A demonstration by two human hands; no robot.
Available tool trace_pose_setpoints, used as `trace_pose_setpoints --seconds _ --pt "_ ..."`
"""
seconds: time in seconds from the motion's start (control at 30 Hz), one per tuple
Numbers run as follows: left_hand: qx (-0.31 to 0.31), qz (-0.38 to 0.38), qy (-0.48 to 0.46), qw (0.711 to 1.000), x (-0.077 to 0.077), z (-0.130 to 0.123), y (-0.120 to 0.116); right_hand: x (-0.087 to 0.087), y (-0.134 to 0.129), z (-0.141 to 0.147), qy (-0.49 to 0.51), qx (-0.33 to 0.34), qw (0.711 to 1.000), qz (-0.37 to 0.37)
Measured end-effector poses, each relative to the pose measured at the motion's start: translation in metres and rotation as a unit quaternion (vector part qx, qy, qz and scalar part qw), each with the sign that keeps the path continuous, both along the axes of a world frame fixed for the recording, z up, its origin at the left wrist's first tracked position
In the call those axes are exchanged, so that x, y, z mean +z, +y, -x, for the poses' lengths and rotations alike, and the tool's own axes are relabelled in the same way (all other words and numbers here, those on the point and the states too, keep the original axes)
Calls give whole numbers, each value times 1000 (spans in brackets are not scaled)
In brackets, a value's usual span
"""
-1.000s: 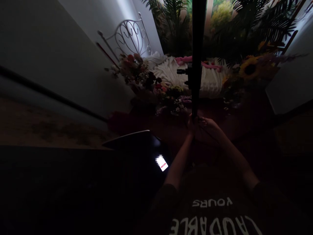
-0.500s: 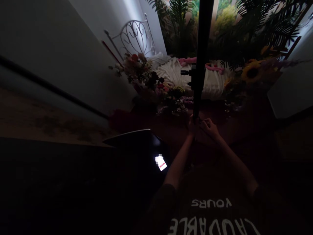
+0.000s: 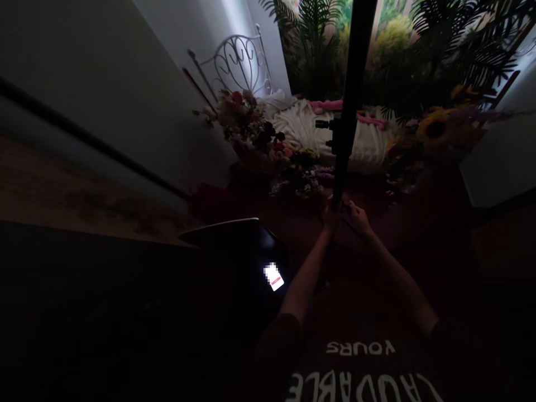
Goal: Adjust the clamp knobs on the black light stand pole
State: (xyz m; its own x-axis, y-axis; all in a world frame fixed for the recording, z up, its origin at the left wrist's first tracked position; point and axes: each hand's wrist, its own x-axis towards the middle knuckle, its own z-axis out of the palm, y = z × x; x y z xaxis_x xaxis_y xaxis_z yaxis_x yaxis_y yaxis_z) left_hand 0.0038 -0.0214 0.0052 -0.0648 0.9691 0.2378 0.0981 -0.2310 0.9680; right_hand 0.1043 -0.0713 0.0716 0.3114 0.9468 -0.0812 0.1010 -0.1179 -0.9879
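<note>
A black upright stand pole (image 3: 355, 72) rises in front of me, with a clamp knob (image 3: 324, 124) sticking out to its left partway up. My left hand (image 3: 330, 216) is wrapped round the lower part of the pole. Just to the right, my right hand (image 3: 357, 215) has its fingers closed together on a small dark part at the pole's side, which looks like a knob. The dim light hides its exact shape. The foot of the pole is lost in the dark.
A lit phone screen (image 3: 274, 277) lies on a dark surface to my left. Beyond the pole stand a metal bed frame (image 3: 238, 56), a white draped sheet (image 3: 293, 120), flower bunches (image 3: 247, 114), a sunflower (image 3: 434, 128) and palm leaves (image 3: 310, 28).
The view has shifted slightly, so the pole and bed sit a little further right. My right hand's fingers have drawn in closer on the dark part; my left hand stays on the pole.
</note>
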Motion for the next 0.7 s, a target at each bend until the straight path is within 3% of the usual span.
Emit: trace_pose_setpoints --seconds 0.17,0.33,0.47,0.57,0.63,0.7 --pt "1 -2 4 1000 6 0 -2 -9 -3 -3 102 2 995 4" --pt "31 -4 -10 999 9 -4 -15 -35 -35 -17 112 0 990 82" --pt "73 3 13 997 -20 0 -38 -68 -79 -50 78 -36 987 132" --pt "100 103 60 988 -56 2 -62 -87 -117 -86 79 -130 975 165" --pt "85 176 89 977 -75 -4 -77 -92 -142 -110 80 -180 967 159" --pt "33 204 103 973 -85 -16 -87 -90 -162 -133 87 -241 955 149"
